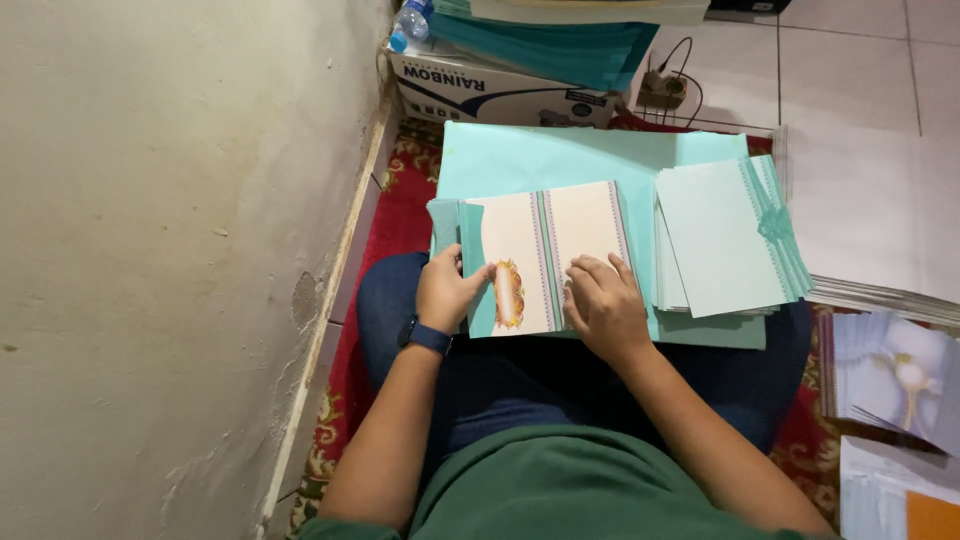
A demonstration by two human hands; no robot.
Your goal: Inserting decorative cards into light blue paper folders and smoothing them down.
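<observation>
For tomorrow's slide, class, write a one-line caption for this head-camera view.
Seated person's left hand and right hand press a cream card on a teal sheet, beside a card stack.

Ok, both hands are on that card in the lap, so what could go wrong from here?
The card rests on a teal sheet laid across the knees; a leg shift could tip it. The left hand pinches the edge while the right hand presses flat, so uneven pressure may skew or crease it. The fanned stack of cards beside it overhangs the sheet's edge and could slide off.
</observation>
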